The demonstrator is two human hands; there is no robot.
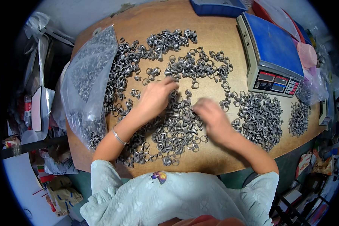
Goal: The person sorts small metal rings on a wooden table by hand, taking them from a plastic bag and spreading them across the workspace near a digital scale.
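Many dull grey metal rings [177, 132] lie in loose heaps over a brown wooden table. My left hand [158, 94] is above the middle heap, with its fingers curled together towards the tips. Whatever it may hold is hidden beneath the fingers. At the right side of the same heap, my right hand [211, 115] is smeared by motion, so its finger positions are unclear. Beyond my hands is another heap of rings [192, 66]. A further heap [260, 120] sits to the right of my right hand.
On the left, a clear plastic bag [88, 86] full of rings lies on the table [139, 19]. A blue-topped digital scale [273, 45] stands at the right, near a small ring pile [300, 118]. A blue tray [218, 8] sits at the far edge, and a pink basket [307, 54] beside the scale.
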